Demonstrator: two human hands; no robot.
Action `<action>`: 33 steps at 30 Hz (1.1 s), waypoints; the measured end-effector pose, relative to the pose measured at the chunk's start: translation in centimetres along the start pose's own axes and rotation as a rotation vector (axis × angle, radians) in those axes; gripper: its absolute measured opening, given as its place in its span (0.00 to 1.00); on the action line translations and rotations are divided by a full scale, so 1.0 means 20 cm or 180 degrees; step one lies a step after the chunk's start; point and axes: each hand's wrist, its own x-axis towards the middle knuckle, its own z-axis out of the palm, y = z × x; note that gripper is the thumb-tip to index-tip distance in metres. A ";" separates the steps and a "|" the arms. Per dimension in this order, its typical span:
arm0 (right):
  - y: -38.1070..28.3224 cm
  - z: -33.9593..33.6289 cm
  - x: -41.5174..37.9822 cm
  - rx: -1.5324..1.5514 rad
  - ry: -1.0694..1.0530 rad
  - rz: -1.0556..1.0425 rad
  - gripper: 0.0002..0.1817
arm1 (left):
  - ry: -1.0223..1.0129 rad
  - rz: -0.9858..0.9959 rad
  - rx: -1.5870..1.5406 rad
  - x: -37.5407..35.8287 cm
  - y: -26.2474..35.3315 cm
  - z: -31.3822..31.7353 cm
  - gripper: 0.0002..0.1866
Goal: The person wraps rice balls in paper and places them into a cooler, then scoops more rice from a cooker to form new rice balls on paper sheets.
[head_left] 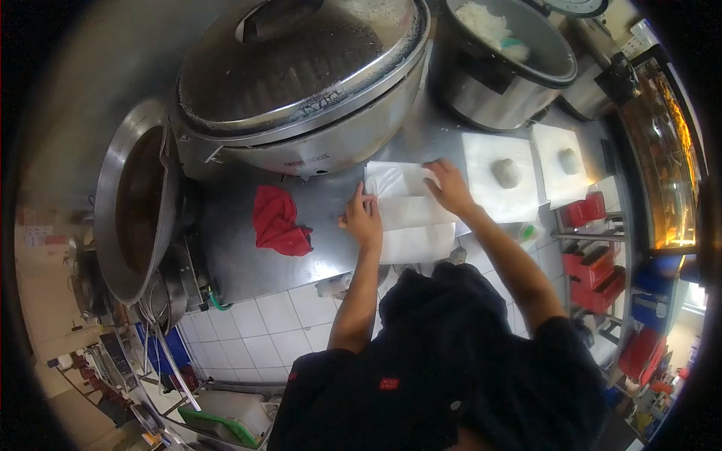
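A folded sheet of white wrapping paper [406, 211] lies on the steel counter in front of me, over what looks like a stack of sheets. My left hand [364, 222] grips its left edge, index finger stretched along the side. At the upper right corner, my right hand [451, 189] has its fingers and thumb curled on the paper. Whatever lies inside the fold is hidden. To the right, one flat sheet [481, 169] carries a rounded pale mound [507, 174]. A second sheet [553, 143] beyond it holds another pale mound [569, 161].
A red cloth [278, 222] lies left of my left hand. Behind stands a large lidded cooker [301, 143]; right of it is an open pot [481, 94] with white rice [483, 26]. A wide wok [113, 218] stands far left, and a lit glass cabinet [658, 150] far right.
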 end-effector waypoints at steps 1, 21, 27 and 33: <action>-0.02 0.02 0.04 0.0000 0.0014 -0.0001 0.18 | 0.0124 0.0115 -0.0199 -0.01 0.00 0.00 0.27; -0.05 0.05 0.34 -0.0787 -0.2159 -0.0867 0.20 | -0.1398 0.1679 0.0629 -0.45 0.28 -0.12 0.37; -0.17 0.03 0.16 -0.1285 -0.1476 -0.1164 0.06 | -0.1116 0.1611 0.0752 -0.39 0.28 -0.06 0.41; -0.25 0.04 -0.06 -0.1362 -0.0827 -0.1343 0.06 | -0.1235 0.1496 0.0838 -0.37 0.26 -0.01 0.39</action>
